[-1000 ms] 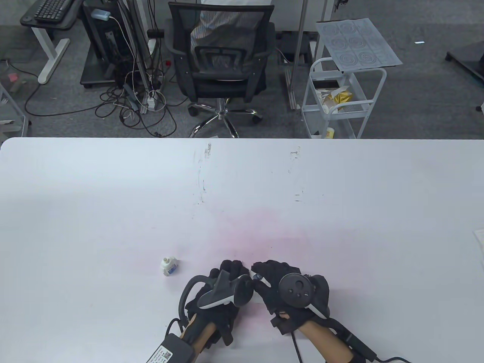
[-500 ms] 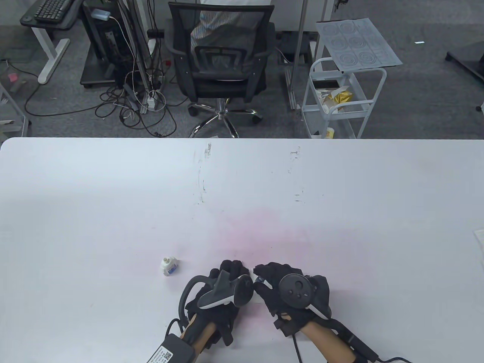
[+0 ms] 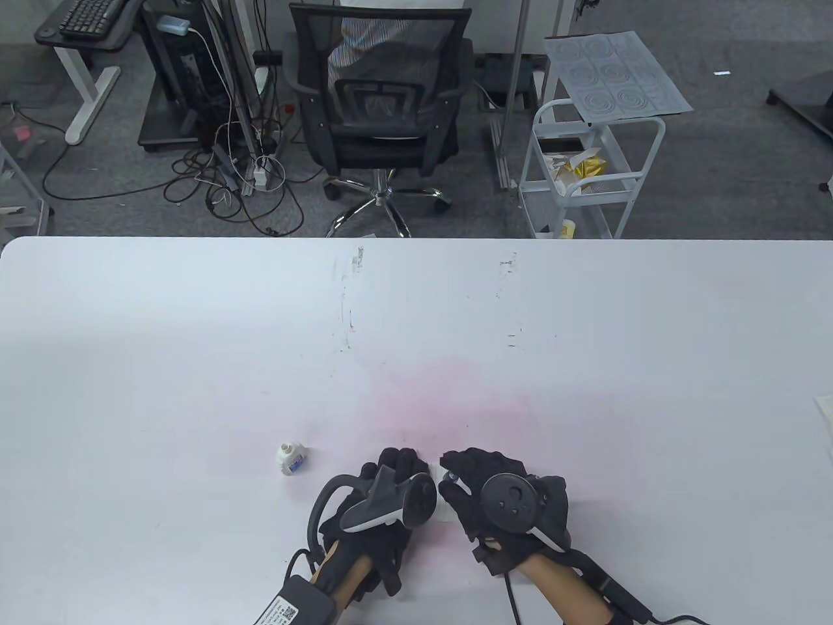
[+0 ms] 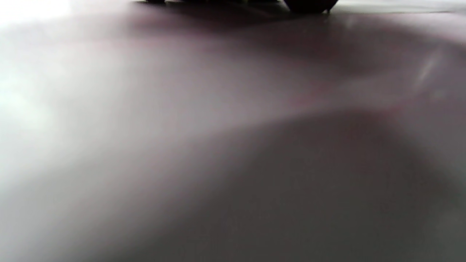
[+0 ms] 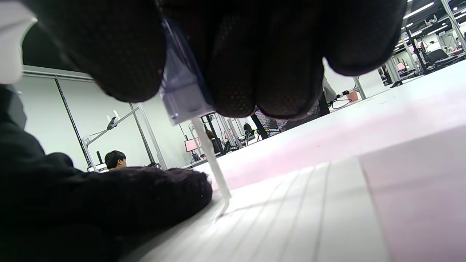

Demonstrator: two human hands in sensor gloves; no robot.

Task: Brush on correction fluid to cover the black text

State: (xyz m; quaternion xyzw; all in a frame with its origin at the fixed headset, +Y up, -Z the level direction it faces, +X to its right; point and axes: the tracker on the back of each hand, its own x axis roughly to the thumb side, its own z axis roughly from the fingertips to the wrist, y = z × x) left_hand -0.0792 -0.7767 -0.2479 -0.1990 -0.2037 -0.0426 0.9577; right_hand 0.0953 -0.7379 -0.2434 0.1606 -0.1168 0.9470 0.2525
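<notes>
My right hand (image 3: pixel 485 498) grips the clear cap (image 5: pixel 182 94) of the correction fluid brush (image 5: pixel 213 171). The white brush tip touches a lined paper (image 5: pixel 291 214) on the table. My left hand (image 3: pixel 384 495) lies flat beside it, fingers (image 5: pixel 120 196) pressing on the paper's left part. The small white correction fluid bottle (image 3: pixel 292 459) stands uncapped on the table, left of both hands. The black text is hidden in all views. The left wrist view is only a blurred table surface.
The white table (image 3: pixel 416 338) has scuff marks and a pink stain in the middle. A paper edge (image 3: pixel 825 411) shows at the far right. A black office chair (image 3: pixel 381 111) and a white cart (image 3: pixel 589 172) stand behind the table.
My right hand has shifted slightly to the right and toward me with the brush. My left hand and the bottle have not moved.
</notes>
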